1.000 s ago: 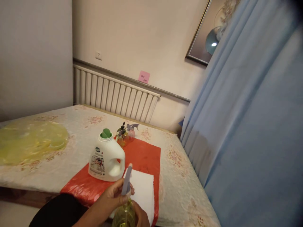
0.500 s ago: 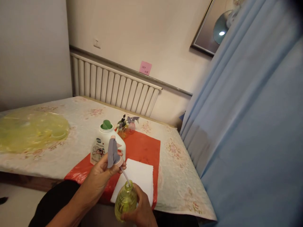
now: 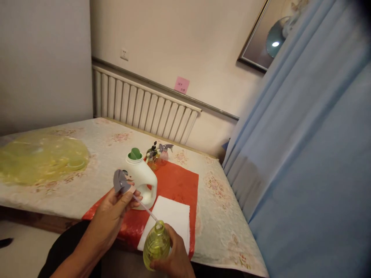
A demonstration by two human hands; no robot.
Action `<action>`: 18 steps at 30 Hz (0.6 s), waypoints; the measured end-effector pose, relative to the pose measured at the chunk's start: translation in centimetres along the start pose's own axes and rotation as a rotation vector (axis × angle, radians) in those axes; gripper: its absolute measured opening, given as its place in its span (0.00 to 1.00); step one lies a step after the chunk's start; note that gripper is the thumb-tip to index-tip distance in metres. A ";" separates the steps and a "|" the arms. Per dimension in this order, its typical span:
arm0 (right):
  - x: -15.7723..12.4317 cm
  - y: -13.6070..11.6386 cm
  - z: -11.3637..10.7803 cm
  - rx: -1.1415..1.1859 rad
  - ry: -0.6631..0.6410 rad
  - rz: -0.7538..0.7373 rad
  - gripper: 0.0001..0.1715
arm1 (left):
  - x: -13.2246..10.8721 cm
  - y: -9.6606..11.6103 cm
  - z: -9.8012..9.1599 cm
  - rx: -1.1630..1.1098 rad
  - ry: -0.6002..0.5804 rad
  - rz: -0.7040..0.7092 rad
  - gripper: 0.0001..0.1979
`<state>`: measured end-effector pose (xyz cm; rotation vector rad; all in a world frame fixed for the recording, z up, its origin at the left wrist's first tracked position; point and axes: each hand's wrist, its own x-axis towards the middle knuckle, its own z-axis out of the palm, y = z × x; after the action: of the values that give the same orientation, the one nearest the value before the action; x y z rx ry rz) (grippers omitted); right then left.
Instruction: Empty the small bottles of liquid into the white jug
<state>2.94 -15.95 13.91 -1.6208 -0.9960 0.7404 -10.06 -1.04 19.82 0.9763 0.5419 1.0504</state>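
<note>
My left hand (image 3: 114, 208) pinches a grey-and-pink trigger spray head (image 3: 122, 183) by its collar, tilted to the left. Its thin dip tube (image 3: 146, 208) slants down to the mouth of a yellow-green spray bottle (image 3: 156, 246); whether the tip is inside the neck I cannot tell. Fingers of my right hand (image 3: 175, 253) wrap round that bottle from the right, holding it upright near the bed's front edge. Behind my left hand stands a white handled jug (image 3: 142, 175) with a green piece (image 3: 135, 153) in its opening.
A folded white cloth (image 3: 171, 218) lies on a red sheet (image 3: 179, 177). Several small spray bottles (image 3: 162, 156) stand behind the jug. Yellow transparent plastic (image 3: 40, 158) covers the bed's left side. A blue curtain (image 3: 290, 154) hangs at right; a radiator (image 3: 142, 104) lines the wall.
My left hand has moved left with the spray head, which now leans further over, and the tube slants more. My right hand keeps its hold on the bottle. The view has shifted slightly.
</note>
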 end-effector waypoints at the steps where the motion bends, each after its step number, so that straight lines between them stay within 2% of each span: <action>1: 0.1 -0.1 0.1 -0.007 -0.009 -0.007 0.40 | 0.0 0.0 -0.1 -0.018 -0.012 -0.037 0.21; 3: 0.3 -0.4 0.1 -0.016 -0.034 -0.014 0.39 | 0.1 0.0 -0.7 -0.040 -0.060 -0.140 0.21; 6: 0.8 -0.4 -0.3 -0.016 -0.046 0.007 0.41 | 0.9 -0.1 -2.4 -0.185 0.013 -0.132 0.16; 8: 1.4 -0.3 -0.8 -0.031 -0.017 0.028 0.45 | 1.7 -0.5 -4.3 -0.309 0.072 -0.111 0.10; 12: 3.8 -1.3 -2.3 -0.102 0.030 0.023 0.48 | 2.8 -2.6 -8.6 -0.404 0.117 -0.189 0.11; 15: 6.7 -3.3 -3.2 -0.220 0.037 -0.107 0.44 | 2.9 -5.1 -11.9 -0.426 0.154 -0.312 0.10; 18: 9.9 -6.0 -3.6 -0.376 0.046 -0.298 0.37 | 2.7 -7.8 -15.2 -0.459 0.225 -0.375 0.15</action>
<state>9.15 -8.11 20.79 -1.7417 -1.3666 0.3248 -17.01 6.23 5.83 0.3363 0.6049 0.8925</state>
